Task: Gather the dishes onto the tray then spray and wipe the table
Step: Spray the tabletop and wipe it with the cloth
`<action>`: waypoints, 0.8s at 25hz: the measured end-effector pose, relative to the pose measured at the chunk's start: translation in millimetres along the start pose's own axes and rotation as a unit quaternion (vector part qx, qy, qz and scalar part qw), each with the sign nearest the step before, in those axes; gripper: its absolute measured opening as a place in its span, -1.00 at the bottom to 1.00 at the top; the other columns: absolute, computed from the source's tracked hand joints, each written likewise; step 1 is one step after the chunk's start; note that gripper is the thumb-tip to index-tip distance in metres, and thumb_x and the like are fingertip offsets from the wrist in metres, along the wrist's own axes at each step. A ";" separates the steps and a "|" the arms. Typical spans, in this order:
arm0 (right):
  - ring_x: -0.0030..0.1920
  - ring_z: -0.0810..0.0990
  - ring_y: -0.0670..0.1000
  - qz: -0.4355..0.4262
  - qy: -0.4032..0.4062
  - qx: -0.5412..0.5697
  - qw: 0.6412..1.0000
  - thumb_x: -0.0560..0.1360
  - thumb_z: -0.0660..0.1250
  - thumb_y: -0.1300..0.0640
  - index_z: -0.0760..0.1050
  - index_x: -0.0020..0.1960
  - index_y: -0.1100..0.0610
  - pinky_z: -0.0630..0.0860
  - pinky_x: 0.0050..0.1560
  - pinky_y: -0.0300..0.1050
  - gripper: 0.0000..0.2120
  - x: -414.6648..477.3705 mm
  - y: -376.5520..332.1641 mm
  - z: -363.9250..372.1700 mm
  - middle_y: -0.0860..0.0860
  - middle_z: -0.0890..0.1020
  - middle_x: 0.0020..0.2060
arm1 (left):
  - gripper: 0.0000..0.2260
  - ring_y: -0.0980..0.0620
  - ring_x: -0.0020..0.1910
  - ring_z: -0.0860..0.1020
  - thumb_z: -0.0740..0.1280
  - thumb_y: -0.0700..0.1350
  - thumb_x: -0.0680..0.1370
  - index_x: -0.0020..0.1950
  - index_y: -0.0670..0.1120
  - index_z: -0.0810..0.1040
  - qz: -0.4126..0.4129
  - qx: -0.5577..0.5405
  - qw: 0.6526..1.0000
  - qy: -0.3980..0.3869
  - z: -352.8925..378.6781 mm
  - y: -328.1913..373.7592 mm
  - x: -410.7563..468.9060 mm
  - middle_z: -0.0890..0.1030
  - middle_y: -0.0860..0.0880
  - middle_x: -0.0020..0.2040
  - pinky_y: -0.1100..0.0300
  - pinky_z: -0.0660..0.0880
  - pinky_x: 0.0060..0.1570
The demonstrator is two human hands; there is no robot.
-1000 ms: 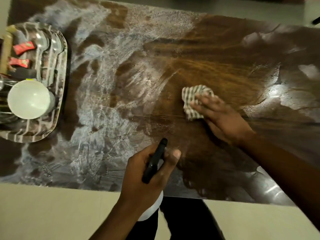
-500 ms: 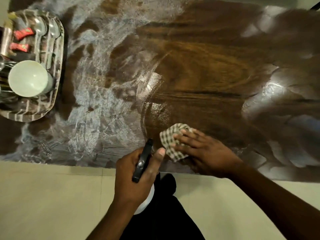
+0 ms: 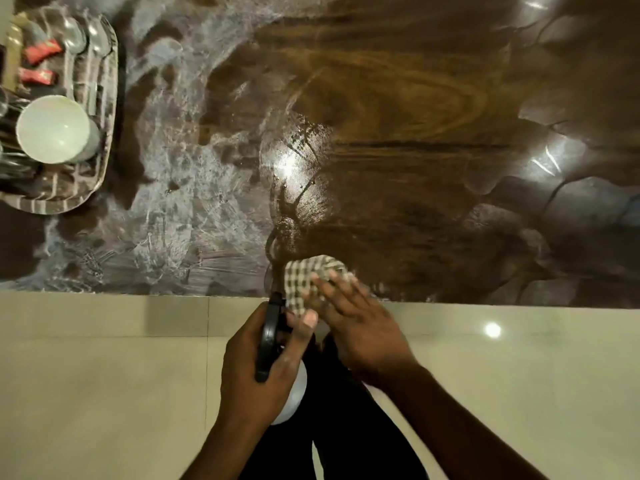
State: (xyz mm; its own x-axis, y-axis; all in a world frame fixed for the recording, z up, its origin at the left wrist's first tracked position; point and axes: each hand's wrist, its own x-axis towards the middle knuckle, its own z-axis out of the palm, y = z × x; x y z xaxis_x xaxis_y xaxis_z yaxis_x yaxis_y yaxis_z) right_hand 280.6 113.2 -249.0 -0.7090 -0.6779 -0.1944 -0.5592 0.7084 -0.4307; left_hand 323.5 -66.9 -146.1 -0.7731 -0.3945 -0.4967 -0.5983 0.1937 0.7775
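Dishes sit gathered on the striped tray (image 3: 104,161) at the far left of the table (image 3: 415,116): a white bowl (image 3: 55,128), spoons (image 3: 81,36), two red packets (image 3: 38,64) and some glassware cut off by the frame edge. That first step looks done. Beside the tray, a broad whitish film of spray (image 3: 166,188) covers the left part of the wood and looks unwiped, while the middle shows clean dark grain. At the near edge, the left hand (image 3: 256,372) is wrapped tight around the spray bottle (image 3: 273,344), thumb on its black trigger. Just to its right, the right hand (image 3: 356,327) presses the checked cloth (image 3: 304,282) flat against the table edge, fingers spread over it. Farther right, wet patches (image 3: 571,174) glisten. By my judgement, wiping is midway; the left film and right patches remain.
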 end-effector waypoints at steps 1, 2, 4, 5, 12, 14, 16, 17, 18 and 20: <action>0.73 0.01 0.00 0.046 0.025 -0.007 0.999 0.64 0.15 0.16 0.21 0.69 -0.13 0.14 0.66 0.17 -0.36 -22.9 18.5 -2.1 -0.08 0.12 0.73 | -0.55 0.01 -0.24 0.68 0.46 0.32 0.52 -0.14 -0.09 0.67 0.004 0.014 1.000 0.000 -1.6 -0.4 -2.4 0.71 -0.09 -0.25 0.22 0.50 -0.24; 0.72 0.06 0.02 0.114 0.061 -0.004 0.992 0.63 0.15 0.21 0.22 0.69 -0.11 0.18 0.65 0.22 -0.35 -45.5 37.1 -7.8 -0.07 0.15 0.72 | -0.48 -0.05 -0.28 0.65 0.44 0.31 0.53 -0.20 -0.18 0.64 0.008 0.027 1.000 0.001 -2.0 -0.3 -4.9 0.67 -0.15 -0.31 0.14 0.47 -0.23; 0.71 0.13 0.08 0.271 0.135 0.032 0.952 0.65 0.13 0.23 0.27 0.68 -0.04 0.22 0.62 0.31 -0.39 -78.0 62.2 -21.6 -0.01 0.20 0.71 | -0.40 -0.15 -0.30 0.61 0.45 0.28 0.57 -0.28 -0.27 0.59 0.010 0.033 0.999 0.007 -0.8 0.0 -9.5 0.63 -0.23 -0.37 0.09 0.46 -0.20; 0.71 0.14 0.10 0.342 0.170 0.051 0.923 0.65 0.11 0.22 0.30 0.67 0.00 0.21 0.62 0.33 -0.41 -79.0 62.9 -21.9 0.03 0.21 0.70 | -0.40 -0.20 -0.31 0.60 0.46 0.24 0.57 -0.28 -0.31 0.57 0.014 0.031 0.999 0.005 -0.5 -0.7 -11.5 0.61 -0.27 -0.37 0.10 0.45 -0.21; 0.74 -0.02 0.12 0.245 0.106 0.087 0.960 0.65 0.19 0.26 0.26 0.69 0.05 0.03 0.71 0.20 -0.39 9.2 -55.9 13.5 0.05 0.13 0.72 | -0.67 0.03 -0.48 0.55 0.46 0.06 0.59 -0.21 -0.16 0.60 -0.012 -0.050 0.998 -0.026 -13.2 -21.3 -11.4 0.55 -0.05 -0.49 0.23 0.50 -0.31; 0.73 0.00 0.09 0.047 -0.003 0.039 0.998 0.63 0.22 0.23 0.27 0.68 0.01 0.02 0.71 0.15 -0.38 15.7 -49.7 5.9 0.01 0.14 0.72 | -0.68 0.04 -0.50 0.52 0.46 0.04 0.60 -0.20 -0.17 0.61 -0.008 -0.056 0.998 -0.003 -25.1 -25.2 -10.0 0.54 -0.03 -0.49 0.20 0.50 -0.32; 0.72 0.11 0.08 -0.074 -0.061 -0.027 0.995 0.63 0.25 0.18 0.32 0.66 -0.03 0.04 0.71 0.08 -0.40 28.9 -22.2 -16.3 -0.01 0.21 0.70 | -0.62 -0.11 -0.48 0.48 0.46 0.09 0.57 -0.23 -0.21 0.57 -0.002 -0.059 0.998 0.012 -39.1 -26.1 -9.1 0.50 -0.15 -0.46 0.10 0.46 -0.36; 0.70 0.17 0.09 -0.065 -0.050 -0.041 0.996 0.62 0.27 0.18 0.35 0.65 -0.03 0.08 0.70 0.08 -0.40 39.9 -9.0 -25.9 0.00 0.26 0.68 | -0.57 -0.18 -0.45 0.47 0.45 0.12 0.55 -0.25 -0.24 0.54 0.002 -0.055 0.998 0.015 -46.6 -26.6 -8.5 0.47 -0.20 -0.45 0.07 0.42 -0.37; 0.69 0.20 0.12 -0.012 -0.023 -0.038 0.999 0.60 0.29 0.21 0.35 0.64 -0.01 0.12 0.69 0.12 -0.39 52.4 2.4 -34.1 0.03 0.29 0.67 | -0.54 -0.22 -0.43 0.46 0.45 0.13 0.55 -0.27 -0.25 0.50 0.008 -0.052 0.998 0.018 -53.4 -26.9 -7.1 0.45 -0.22 -0.44 0.04 0.40 -0.37; 0.70 0.14 0.16 0.154 0.044 -0.006 0.987 0.60 0.27 0.26 0.31 0.66 0.03 0.11 0.69 0.16 -0.36 83.9 13.2 -48.0 0.09 0.25 0.69 | -0.49 -0.22 -0.42 0.47 0.45 0.13 0.54 -0.32 -0.28 0.46 0.016 -0.046 0.999 0.024 -63.1 -26.5 -1.7 0.44 -0.23 -0.46 0.03 0.40 -0.32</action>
State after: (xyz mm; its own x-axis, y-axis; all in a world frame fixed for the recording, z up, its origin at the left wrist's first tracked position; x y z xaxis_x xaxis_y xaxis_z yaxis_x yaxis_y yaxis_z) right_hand 193.2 75.1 -228.7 -0.8806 -0.4105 -0.2367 -0.3157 0.8808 -0.3529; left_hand 353.9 -128.0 -141.5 -0.7795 -0.4318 -0.4538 -0.5501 0.1253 0.8256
